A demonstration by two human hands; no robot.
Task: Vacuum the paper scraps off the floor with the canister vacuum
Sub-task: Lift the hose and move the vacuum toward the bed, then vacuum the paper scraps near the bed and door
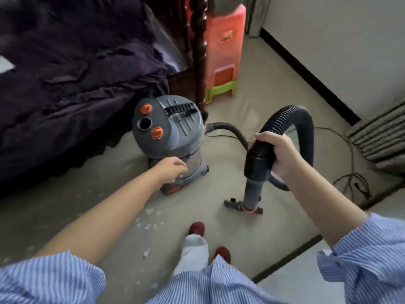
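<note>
A grey canister vacuum [168, 130] with orange knobs and wheels stands on the floor beside the bed. My left hand [173, 167] reaches to its side with fingers loosely curled, touching or just short of the body. My right hand [280, 154] grips the black hose handle [259, 156]. The black ribbed hose [291, 119] arcs above it. The wand runs down to the floor nozzle [243, 206], which rests on the tiles. White paper scraps [151, 220] lie scattered on the floor left of my feet.
A bed with a dark purple cover [65, 84] fills the left. Stacked pink and green plastic stools [223, 58] stand behind a dark wooden post. A thin power cord [348, 172] trails at right near a grey mat [381, 137]. My red slippers [197, 228] are below.
</note>
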